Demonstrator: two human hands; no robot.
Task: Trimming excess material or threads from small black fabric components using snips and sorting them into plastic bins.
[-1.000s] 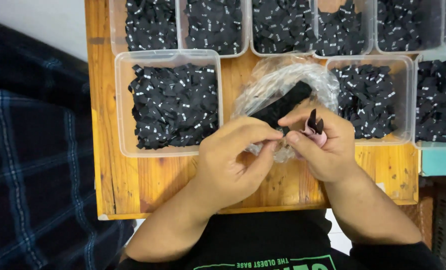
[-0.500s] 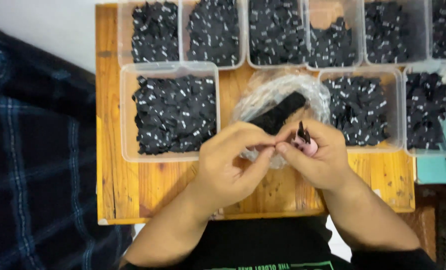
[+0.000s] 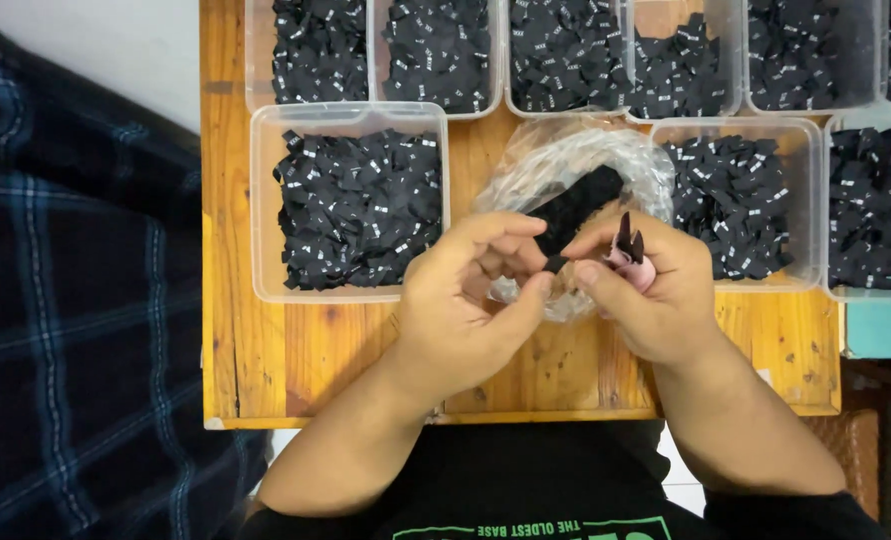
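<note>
My left hand and my right hand meet over a clear plastic bag on a wooden table. Together the fingertips pinch a small black fabric label. A strip of black labels runs from there up into the bag. My right hand also holds small pink-handled snips, their dark tips pointing up between the fingers. A clear tub full of black labels stands just left of my left hand.
More clear tubs of black labels sit to the right, at the far right and in a row along the back. A dark plaid cloth lies left of the table. A teal object is at the right edge.
My hands have stayed together over the bag, with the fingertips shifting slightly on the label. The view has tilted a little, moving the table up in the picture.
</note>
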